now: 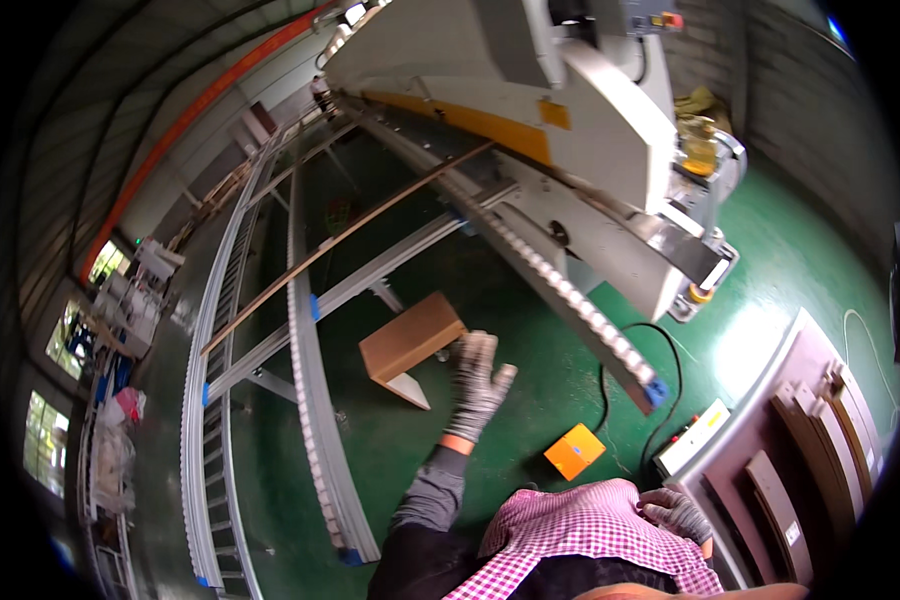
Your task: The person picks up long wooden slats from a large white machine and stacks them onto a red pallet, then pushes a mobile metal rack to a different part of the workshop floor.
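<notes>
The left hand [480, 388] is nearer and looks open. Just left of its fingertips is the brown angled panel [408, 338], its long side slanting left. The right hand [676, 514] curls by the checked apron [565, 518]; I can't tell its grip.

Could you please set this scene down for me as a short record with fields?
Left hand: gloved, open, beside the right end of a brown angular piece; contact unclear
Right hand: gloved, at the side of the checkered apron; grip unclear
Across the rails: long wooden strip
Beyond: large white-and-yellow machine
On the green floor: orange box
Lower right: brown boards
</notes>
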The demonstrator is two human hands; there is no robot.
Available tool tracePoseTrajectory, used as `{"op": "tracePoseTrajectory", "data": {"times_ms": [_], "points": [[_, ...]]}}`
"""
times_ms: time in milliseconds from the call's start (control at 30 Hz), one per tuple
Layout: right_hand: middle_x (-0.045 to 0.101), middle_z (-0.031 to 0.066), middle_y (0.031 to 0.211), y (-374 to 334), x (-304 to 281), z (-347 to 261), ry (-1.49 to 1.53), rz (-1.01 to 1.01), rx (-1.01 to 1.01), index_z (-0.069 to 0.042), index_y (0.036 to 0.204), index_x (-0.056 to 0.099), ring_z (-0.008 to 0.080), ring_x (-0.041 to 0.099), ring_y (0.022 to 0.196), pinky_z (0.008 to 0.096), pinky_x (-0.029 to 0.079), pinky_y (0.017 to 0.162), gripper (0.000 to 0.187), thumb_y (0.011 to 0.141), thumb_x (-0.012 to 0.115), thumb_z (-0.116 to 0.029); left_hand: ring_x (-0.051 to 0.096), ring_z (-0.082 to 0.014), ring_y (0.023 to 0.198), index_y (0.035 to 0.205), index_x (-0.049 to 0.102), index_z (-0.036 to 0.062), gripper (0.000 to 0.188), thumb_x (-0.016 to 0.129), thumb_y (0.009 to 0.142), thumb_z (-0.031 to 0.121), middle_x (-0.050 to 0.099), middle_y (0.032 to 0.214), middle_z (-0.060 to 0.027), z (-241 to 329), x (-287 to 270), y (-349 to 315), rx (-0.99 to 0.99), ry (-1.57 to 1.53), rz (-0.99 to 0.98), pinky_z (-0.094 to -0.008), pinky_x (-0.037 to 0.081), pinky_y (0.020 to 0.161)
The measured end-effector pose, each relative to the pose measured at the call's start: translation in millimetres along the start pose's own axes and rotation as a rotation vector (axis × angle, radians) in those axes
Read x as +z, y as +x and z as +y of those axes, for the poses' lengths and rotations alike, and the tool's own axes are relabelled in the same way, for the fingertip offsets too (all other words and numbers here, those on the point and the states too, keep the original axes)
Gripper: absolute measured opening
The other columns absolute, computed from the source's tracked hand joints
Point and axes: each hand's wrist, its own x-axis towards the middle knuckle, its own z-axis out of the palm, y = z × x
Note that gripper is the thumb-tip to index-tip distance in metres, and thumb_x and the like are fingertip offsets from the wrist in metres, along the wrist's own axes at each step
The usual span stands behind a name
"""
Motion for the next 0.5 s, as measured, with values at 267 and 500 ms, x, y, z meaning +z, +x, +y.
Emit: {"op": "tracePoseTrajectory", "data": {"times_ms": [267, 500], "points": [[0.069, 0.0087, 0.106, 128.2, 148.9, -33.4, -0.342, -0.265, -0.135, 0.002, 0.116, 0.062, 0.0140, 0.062, 0.094, 0.0294, 0.051, 0.087, 0.030, 0.093, 0.067, -0.015, 0.036, -0.0416, 0.134, 0.145, 0.039, 0.0064, 0.081, 0.074, 0.080, 0.040, 0.039, 0.146, -0.0219, -291.5, -161.9, -76.0, -0.587, 0.483, -0.032, -0.0526, 0.030, 0.112], [0.070, 0.0094, 0.093, 171.8, 166.9, 18.9, -0.083, -0.265, -0.057, -0.001, 0.101, 0.066, 0.0174, 0.068, 0.086, 0.0294, 0.055, 0.079, 0.018, 0.087, 0.072, -0.011, 0.032, -0.0413, 0.139, 0.153, 0.024, 0.0109, 0.101, 0.077, 0.075, 0.049, 0.030, 0.153, -0.0231, -410.7, -179.6, -128.9, -1.026, 0.567, -0.156, -0.0499, 0.027, 0.115]]}}
